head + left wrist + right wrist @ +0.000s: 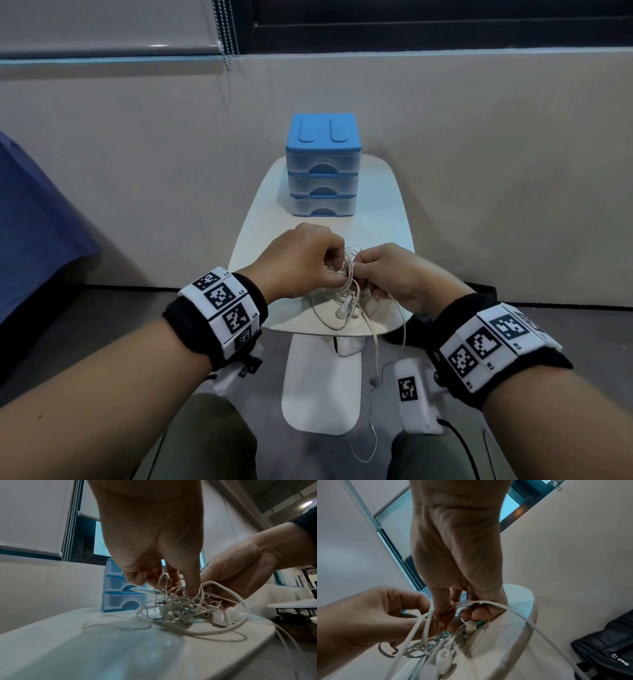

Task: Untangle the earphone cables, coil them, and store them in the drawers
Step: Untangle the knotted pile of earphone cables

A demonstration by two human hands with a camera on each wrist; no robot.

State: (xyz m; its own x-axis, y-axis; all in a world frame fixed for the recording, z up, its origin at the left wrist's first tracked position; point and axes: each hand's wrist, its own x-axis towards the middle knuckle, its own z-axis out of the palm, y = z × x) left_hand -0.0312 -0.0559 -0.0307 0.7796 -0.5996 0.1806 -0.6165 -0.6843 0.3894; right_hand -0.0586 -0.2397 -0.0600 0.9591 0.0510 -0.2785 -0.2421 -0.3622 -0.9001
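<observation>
A tangle of white earphone cables [346, 294] lies near the front edge of a small white table [267, 219], with earbuds [342, 310] among the loops. My left hand [305, 260] pinches strands at the top of the tangle [176, 601]; my right hand [394, 274] pinches cable strands [467, 603] from the other side. Both hands meet over the knot. One cable [375, 356] hangs off the table's front edge toward the floor. A blue drawer unit [323, 164] with three shut drawers stands at the table's back.
The table stands on a white pedestal base [322, 387] between my knees. A wall is close behind the drawer unit. Blue fabric [34, 219] lies at the left, and a black bag [607, 642] sits on the floor at the right.
</observation>
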